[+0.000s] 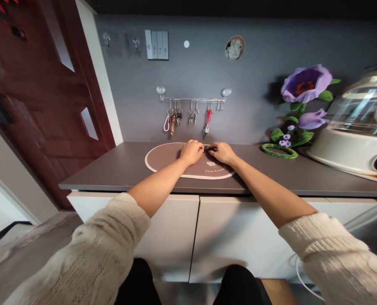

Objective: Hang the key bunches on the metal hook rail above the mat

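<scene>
My left hand [192,152] and my right hand [222,153] meet above the far part of a brown oval mat [163,160] with a pale rim. Between their fingertips is a small black object [206,149] with some shiny parts, which looks like a bunch of keys. Both hands are closed, pinching it from opposite sides; the fingers cover much of it. A bit of red shows beside the left fingertips. White flower print and lettering mark the mat near my right wrist.
Several keys [178,116] hang from a clear hook rail [193,100] on the grey wall behind. To the right stand a purple fabric flower [306,87] and a white appliance with a clear cover [343,146]. A dark red door [48,84] is at left.
</scene>
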`<action>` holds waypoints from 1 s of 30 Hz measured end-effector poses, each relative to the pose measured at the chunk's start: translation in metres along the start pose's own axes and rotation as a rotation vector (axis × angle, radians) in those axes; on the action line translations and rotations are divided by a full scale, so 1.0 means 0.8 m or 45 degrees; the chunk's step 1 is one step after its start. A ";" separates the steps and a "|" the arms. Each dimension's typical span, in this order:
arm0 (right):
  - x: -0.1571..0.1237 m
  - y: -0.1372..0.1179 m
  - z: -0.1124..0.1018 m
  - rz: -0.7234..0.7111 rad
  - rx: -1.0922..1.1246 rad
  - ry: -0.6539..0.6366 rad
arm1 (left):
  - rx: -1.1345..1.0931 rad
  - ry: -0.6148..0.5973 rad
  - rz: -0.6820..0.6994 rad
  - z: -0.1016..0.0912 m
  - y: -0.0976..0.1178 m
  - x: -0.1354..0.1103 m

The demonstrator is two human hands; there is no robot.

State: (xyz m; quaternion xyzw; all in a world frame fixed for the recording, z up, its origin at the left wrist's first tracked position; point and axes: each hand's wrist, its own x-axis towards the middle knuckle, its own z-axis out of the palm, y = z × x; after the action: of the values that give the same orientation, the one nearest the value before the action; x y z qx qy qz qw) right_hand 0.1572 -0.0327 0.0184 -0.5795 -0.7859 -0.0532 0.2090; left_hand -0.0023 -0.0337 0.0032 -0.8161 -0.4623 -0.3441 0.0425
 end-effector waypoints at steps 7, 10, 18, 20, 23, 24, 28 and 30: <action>-0.004 -0.003 -0.005 -0.048 0.019 0.113 | 0.009 0.009 0.008 0.000 0.002 -0.001; -0.004 -0.004 -0.006 -0.079 0.043 0.170 | 0.022 0.007 0.011 -0.001 0.003 -0.002; -0.006 -0.009 -0.005 -0.215 0.135 0.271 | 0.068 0.022 0.039 -0.003 0.004 -0.002; -0.007 -0.011 -0.005 -0.250 0.155 0.287 | 0.076 0.032 0.035 -0.003 0.005 -0.001; -0.006 -0.013 -0.005 -0.266 0.170 0.345 | 0.081 0.051 0.027 -0.003 0.005 -0.001; -0.006 -0.013 -0.004 -0.265 0.174 0.368 | 0.084 0.056 0.030 -0.003 0.005 -0.001; -0.006 -0.013 -0.004 -0.238 0.218 0.447 | 0.108 0.084 0.071 -0.004 0.005 -0.001; -0.007 -0.013 -0.005 -0.197 0.262 0.477 | 0.125 0.094 0.093 -0.004 0.006 -0.002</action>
State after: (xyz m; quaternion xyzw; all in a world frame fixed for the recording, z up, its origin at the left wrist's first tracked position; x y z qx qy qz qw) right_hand 0.1500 -0.0421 0.0212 -0.4730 -0.7769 -0.0953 0.4046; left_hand -0.0008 -0.0386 0.0061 -0.8160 -0.4467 -0.3493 0.1120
